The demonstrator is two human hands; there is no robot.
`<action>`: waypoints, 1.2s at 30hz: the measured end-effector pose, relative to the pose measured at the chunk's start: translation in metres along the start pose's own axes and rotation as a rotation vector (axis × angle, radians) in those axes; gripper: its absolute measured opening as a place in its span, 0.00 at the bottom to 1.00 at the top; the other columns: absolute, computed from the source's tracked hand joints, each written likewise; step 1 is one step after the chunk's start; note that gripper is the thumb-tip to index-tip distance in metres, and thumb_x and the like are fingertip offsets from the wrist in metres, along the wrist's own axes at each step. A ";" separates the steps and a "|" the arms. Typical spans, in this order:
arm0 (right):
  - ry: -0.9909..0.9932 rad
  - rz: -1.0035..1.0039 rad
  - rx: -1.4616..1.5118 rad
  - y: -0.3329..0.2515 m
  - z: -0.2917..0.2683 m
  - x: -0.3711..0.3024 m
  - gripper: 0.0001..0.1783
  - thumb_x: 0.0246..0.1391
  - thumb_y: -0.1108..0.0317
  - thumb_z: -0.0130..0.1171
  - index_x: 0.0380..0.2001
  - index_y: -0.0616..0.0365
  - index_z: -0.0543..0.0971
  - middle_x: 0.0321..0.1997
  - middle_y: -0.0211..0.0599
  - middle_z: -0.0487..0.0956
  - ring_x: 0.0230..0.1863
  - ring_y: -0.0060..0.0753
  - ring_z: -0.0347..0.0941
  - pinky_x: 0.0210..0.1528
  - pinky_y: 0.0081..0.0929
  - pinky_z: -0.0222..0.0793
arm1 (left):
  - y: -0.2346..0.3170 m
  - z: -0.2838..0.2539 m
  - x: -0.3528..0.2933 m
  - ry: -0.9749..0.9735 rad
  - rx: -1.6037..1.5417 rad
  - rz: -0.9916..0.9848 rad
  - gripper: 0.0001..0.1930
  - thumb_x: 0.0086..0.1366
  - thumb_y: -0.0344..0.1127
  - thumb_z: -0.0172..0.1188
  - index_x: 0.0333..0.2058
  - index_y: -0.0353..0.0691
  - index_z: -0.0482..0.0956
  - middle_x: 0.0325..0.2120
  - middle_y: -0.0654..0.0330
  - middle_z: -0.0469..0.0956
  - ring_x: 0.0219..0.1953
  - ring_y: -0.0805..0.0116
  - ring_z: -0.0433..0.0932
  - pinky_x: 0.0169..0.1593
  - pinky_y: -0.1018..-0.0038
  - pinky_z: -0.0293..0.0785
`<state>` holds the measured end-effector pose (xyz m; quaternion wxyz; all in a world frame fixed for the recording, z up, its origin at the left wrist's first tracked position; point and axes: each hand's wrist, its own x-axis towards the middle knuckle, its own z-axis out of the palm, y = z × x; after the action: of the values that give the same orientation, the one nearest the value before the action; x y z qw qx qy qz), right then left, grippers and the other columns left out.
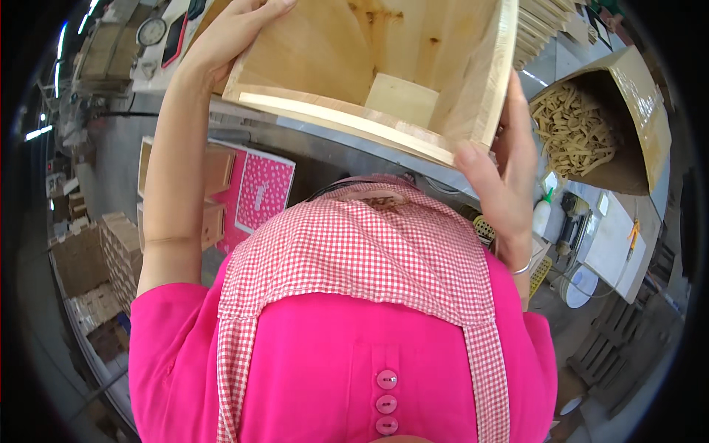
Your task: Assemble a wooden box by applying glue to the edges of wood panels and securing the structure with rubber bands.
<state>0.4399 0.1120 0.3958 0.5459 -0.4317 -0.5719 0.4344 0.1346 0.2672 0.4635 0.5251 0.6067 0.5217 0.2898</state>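
Note:
A pale wooden box (pixel 317 55) is held up in front of my chest, tilted so that its open side faces me. Brown knots mark the inside, and a paler rectangular piece (pixel 402 100) shows within it. My left hand (pixel 235 31) grips the box's left side; its thumb lies along the edge while the other fingers are mostly hidden. At the lower right corner my right hand (pixel 509 166) clasps the box, thumb on the front rim and fingers round the outer wall.
To the right, a cardboard carton (pixel 635 103) lies tipped with many small wooden pieces (pixel 572 133) in it. Near it are a green-nozzled bottle (pixel 543 214), a power drill (pixel 572 210) and a white board (pixel 617 247). Wooden boxes (pixel 214 170) and a pink patterned panel (pixel 264 190) stand at left.

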 end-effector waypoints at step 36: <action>-1.348 -0.235 -0.265 -0.017 0.428 0.008 0.37 0.58 0.72 0.60 0.68 0.72 0.60 0.36 0.47 0.83 0.32 0.29 0.79 0.38 0.30 0.75 | -0.279 -0.117 -0.497 1.322 -0.803 -0.167 0.25 0.48 0.19 0.57 0.49 0.31 0.76 0.36 0.57 0.79 0.39 0.66 0.80 0.46 0.70 0.78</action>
<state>0.0118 0.1045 0.4032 0.0581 -0.0661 -0.8770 0.4723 -0.2052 -0.1859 0.3315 0.3045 0.0296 0.6255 0.7178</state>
